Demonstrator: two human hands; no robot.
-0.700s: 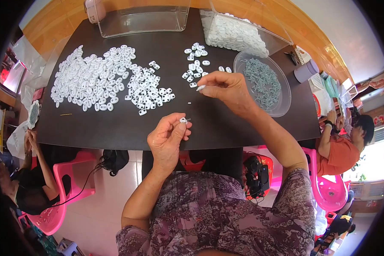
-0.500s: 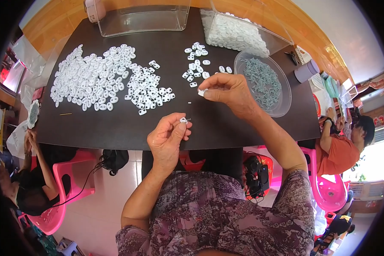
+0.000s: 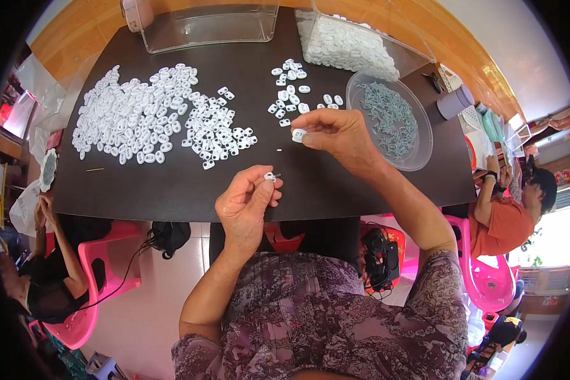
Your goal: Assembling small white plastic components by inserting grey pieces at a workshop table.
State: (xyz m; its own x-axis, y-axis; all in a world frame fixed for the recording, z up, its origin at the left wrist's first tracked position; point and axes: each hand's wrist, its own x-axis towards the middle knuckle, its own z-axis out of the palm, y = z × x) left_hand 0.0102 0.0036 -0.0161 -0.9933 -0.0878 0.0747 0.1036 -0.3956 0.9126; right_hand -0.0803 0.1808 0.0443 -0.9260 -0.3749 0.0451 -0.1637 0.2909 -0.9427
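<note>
Over the table's near side, my left hand (image 3: 242, 206) pinches a small white plastic piece with holes (image 3: 270, 177); a thin screw (image 3: 277, 175) sticks out of it to the right. Higher and to the right, my right hand (image 3: 342, 136) grips a white oval piece (image 3: 298, 135) between thumb and fingers. The two pieces are apart. Just beyond the right hand lie several loose white pieces (image 3: 288, 95). A heap of small white pieces (image 3: 215, 130) lies left of centre, beside a larger heap of white oval pieces (image 3: 130, 117). Grey-green screws (image 3: 392, 117) fill a round clear tub (image 3: 422, 149) at right.
At the back stand a clear plastic box (image 3: 209, 44) and another clear box holding white pieces (image 3: 348, 47). A lilac cup (image 3: 455, 103) and black pliers (image 3: 432, 82) are at the right edge. People sit at both sides, one in an orange shirt (image 3: 503, 225).
The white oval piece in my right hand has turned, showing more of its face. My left hand has shifted slightly left and up, still holding its piece with the screw.
</note>
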